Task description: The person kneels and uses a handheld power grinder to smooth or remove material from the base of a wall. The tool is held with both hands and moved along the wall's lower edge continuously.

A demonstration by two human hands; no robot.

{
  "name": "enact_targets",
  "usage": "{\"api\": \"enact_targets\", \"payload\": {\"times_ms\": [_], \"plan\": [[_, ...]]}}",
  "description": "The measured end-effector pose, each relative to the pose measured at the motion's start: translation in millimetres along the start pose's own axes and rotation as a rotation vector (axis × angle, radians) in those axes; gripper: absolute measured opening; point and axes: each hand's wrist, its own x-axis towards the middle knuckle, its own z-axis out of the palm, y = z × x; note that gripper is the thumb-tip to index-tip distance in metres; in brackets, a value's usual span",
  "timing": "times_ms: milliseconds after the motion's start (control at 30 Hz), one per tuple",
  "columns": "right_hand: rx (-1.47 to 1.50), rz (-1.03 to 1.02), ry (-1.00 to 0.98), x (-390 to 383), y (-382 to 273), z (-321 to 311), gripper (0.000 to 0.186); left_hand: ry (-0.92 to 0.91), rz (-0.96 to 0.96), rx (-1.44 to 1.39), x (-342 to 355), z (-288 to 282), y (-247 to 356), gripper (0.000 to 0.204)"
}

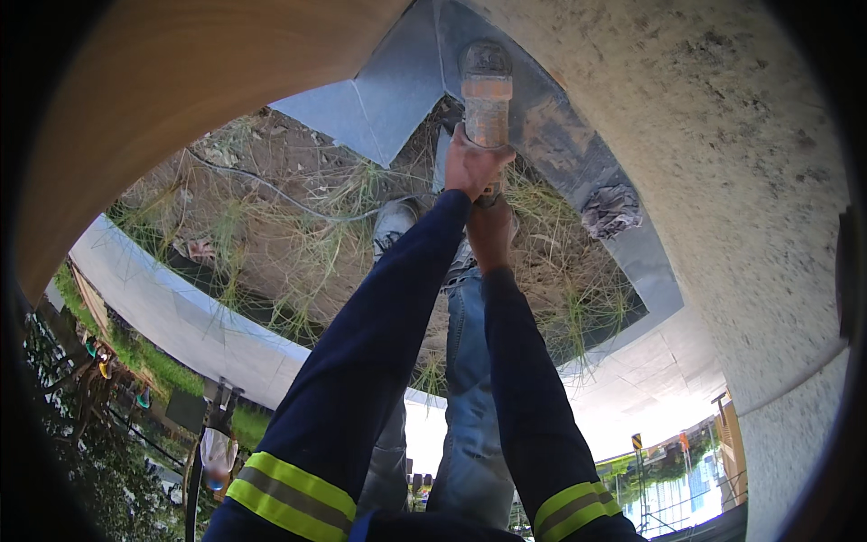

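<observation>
A dusty orange and grey angle grinder (pixel 488 117) points away from me, its dark head over a grey stone slab (pixel 531 99). My left hand (pixel 477 168) is wrapped around the middle of its body. Closer to me, my right hand (pixel 492 237) grips the rear end, its fingers partly hidden behind the tool. The disc cannot be seen under the head. Both arms reach forward in dark blue sleeves with yellow-green bands.
Soil with dry grass (pixel 352 194) surrounds my shoe (pixel 394 221). A thin cable (pixel 262 181) crosses it. A crumpled grey rag (pixel 612 211) lies on the slab at right. A speckled wall (pixel 722 163) rises on the right, a smooth tan surface (pixel 199 72) on the left.
</observation>
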Motion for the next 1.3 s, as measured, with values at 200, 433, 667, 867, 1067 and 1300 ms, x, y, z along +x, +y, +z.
{"api": "enact_targets", "payload": {"times_ms": [200, 433, 667, 867, 1067, 1300], "plan": [[0.016, -0.034, -0.050, 21, -5, 15, 0.039, 0.039, -0.014, -0.050, 25, -10, 3, 0.072], [-0.018, -0.004, -0.022, -8, -2, 10, 0.040, 0.041, -0.073, 0.010, 2, -13, -17, 0.071], [0.017, -0.035, -0.012, 24, -1, 15, 0.038, 0.028, 0.041, 0.023, 20, -6, 10, 0.075], [0.091, -0.093, -0.091, 27, -18, 38, 0.037, 0.099, 0.028, 0.017, 43, -32, -3, 0.074], [0.121, -0.047, -0.092, 20, -17, 41, 0.037, 0.089, 0.024, 0.070, 42, -36, -13, 0.073], [0.258, 0.026, -0.060, 19, -8, 28, 0.039, 0.039, 0.063, 0.263, 31, -10, 1, 0.072]]}}
